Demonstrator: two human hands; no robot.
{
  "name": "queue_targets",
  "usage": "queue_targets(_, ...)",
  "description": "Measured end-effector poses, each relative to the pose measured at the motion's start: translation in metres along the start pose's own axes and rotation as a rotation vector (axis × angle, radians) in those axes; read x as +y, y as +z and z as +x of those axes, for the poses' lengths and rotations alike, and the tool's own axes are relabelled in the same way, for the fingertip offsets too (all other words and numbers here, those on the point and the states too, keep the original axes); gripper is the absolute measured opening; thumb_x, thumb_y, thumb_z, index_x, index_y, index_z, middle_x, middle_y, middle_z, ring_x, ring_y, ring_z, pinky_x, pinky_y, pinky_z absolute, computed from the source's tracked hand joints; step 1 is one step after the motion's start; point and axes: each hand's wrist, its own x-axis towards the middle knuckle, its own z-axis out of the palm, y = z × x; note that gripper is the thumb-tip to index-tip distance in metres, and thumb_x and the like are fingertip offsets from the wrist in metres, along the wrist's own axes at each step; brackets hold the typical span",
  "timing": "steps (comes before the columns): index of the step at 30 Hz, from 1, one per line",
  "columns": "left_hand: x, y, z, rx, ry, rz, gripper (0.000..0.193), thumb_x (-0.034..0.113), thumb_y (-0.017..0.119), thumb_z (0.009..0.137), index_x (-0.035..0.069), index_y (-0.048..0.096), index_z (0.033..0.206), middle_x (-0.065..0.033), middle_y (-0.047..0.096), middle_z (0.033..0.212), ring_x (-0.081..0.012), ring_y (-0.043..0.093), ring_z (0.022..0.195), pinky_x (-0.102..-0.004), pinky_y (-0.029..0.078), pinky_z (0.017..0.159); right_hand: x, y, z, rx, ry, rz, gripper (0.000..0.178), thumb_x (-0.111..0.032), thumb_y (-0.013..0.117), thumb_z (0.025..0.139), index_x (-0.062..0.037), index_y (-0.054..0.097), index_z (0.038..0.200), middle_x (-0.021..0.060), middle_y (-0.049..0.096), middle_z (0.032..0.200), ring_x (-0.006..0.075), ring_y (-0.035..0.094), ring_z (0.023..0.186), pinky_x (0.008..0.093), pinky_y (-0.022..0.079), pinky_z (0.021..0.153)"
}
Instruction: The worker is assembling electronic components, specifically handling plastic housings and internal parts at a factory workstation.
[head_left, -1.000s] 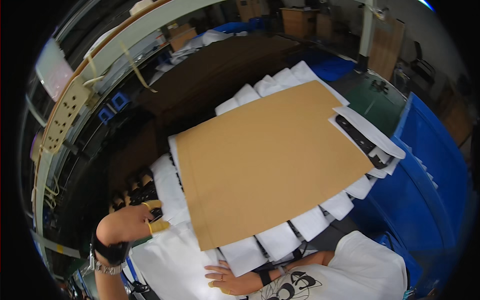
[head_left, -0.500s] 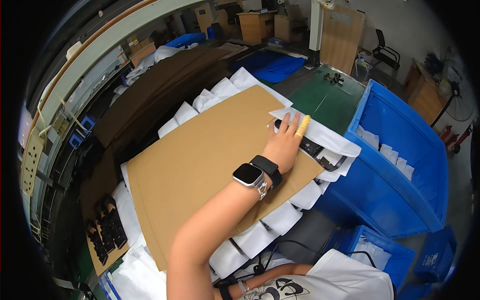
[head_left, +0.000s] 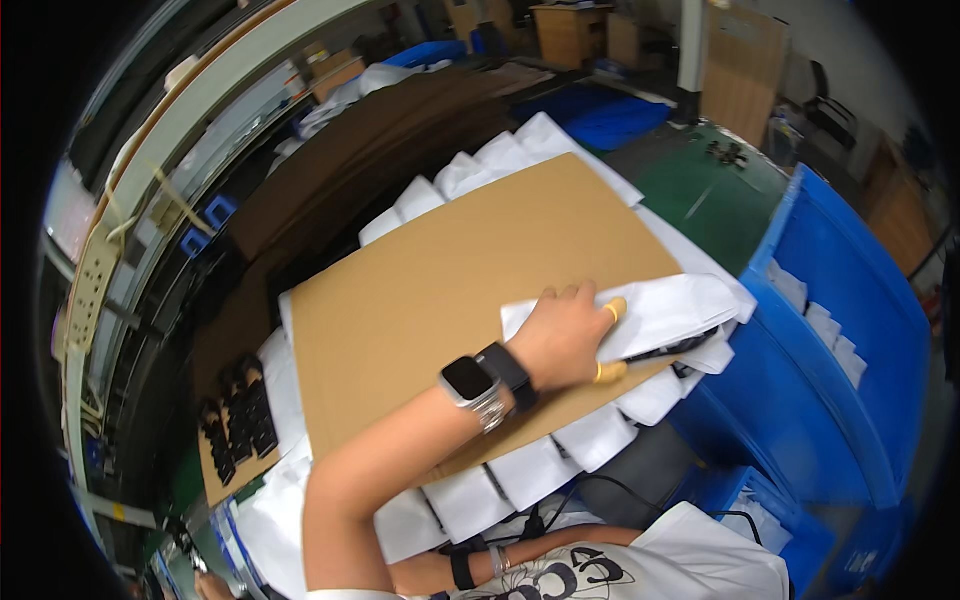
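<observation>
My left hand (head_left: 565, 335), with a watch and yellow finger covers, is closed on the near end of a white soft sleeve (head_left: 655, 305). Its thumb lies by the sleeve's lower edge, where a dark part (head_left: 675, 345) shows. The sleeve rests on the right side of a brown cardboard sheet (head_left: 430, 290). Rows of white-wrapped pieces (head_left: 470, 505) stick out from beneath the cardboard. Low in the view, my right hand (head_left: 418, 574) reaches leftward past a black wristband; its fingers are hidden behind my left arm.
A large blue bin (head_left: 800, 380) holding white wrapped pieces stands at the right, with a smaller blue bin (head_left: 740, 480) nearer me. Black parts (head_left: 240, 415) lie on cardboard at the left. A black cable (head_left: 590, 480) runs in front of me. A power strip (head_left: 92, 285) hangs far left.
My left hand has drawn back toward me and lower, now gripping the sleeve's near end. The white sleeve covers more of the dark part. The whole view has shifted.
</observation>
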Motion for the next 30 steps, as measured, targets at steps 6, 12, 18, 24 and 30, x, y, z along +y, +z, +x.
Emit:
queue_targets(6,0.026,-0.071,-0.172,-0.004,-0.587,-0.825,0.066,0.038,0.07,0.072,0.005,0.036,0.118,-0.0225,0.05,0.109,-0.0308,0.051,0.104,-0.0377,0.041,0.087,0.003,0.006,0.0,0.016,0.107,-0.086,0.023,-0.012,0.054,0.073,-0.0028,0.057,0.095,0.0138,0.049,0.12,0.0338,0.03,0.128,0.046,0.033,0.099)
queue_targets(12,0.085,-0.056,-0.383,0.576,-1.272,-0.922,0.077,0.036,0.056,0.087,0.002,0.011,0.139,-0.0113,0.035,0.131,-0.0195,0.036,0.119,-0.0335,0.029,0.101,-0.002,-0.007,0.012,-0.073,0.065,0.022,0.02,-0.012,0.054,0.076,-0.0026,0.058,0.094,0.0138,0.05,0.119,0.035,0.031,0.128,0.0493,0.034,0.098)
queue_targets(18,0.083,0.003,-0.438,0.41,-1.806,-0.714,0.069,0.009,0.051,0.088,0.002,0.005,0.139,-0.0103,0.051,0.105,-0.016,0.054,0.088,-0.0237,0.046,0.073,-0.002,-0.004,0.01,-0.08,0.095,-0.07,0.021,-0.022,0.057,0.08,-0.0078,0.058,0.096,0.0098,0.051,0.119,0.0291,0.033,0.128,0.0513,0.022,0.104)
queue_targets(24,0.09,0.019,-0.449,0.729,-1.489,-0.533,0.084,-0.008,0.047,0.073,0.003,-0.003,0.14,-0.0168,0.045,0.121,-0.0212,0.052,0.102,-0.0278,0.042,0.085,-0.012,-0.009,0.017,0.032,0.268,0.195,0.051,-0.033,0.062,0.081,-0.0075,0.045,0.121,0.009,0.05,0.117,0.028,0.035,0.126,0.0493,0.025,0.103)
queue_targets(30,0.115,-0.012,-0.445,0.846,-1.479,0.535,0.052,0.004,0.048,0.084,-0.004,0.028,0.131,-0.017,0.043,0.124,-0.0276,0.051,0.103,-0.0386,0.039,0.09,-0.008,-0.008,0.022,-0.082,0.237,-0.076,0.053,-0.029,0.068,0.075,-0.0095,0.047,0.119,0.0081,0.04,0.131,0.0302,0.031,0.128,0.0492,0.025,0.103)
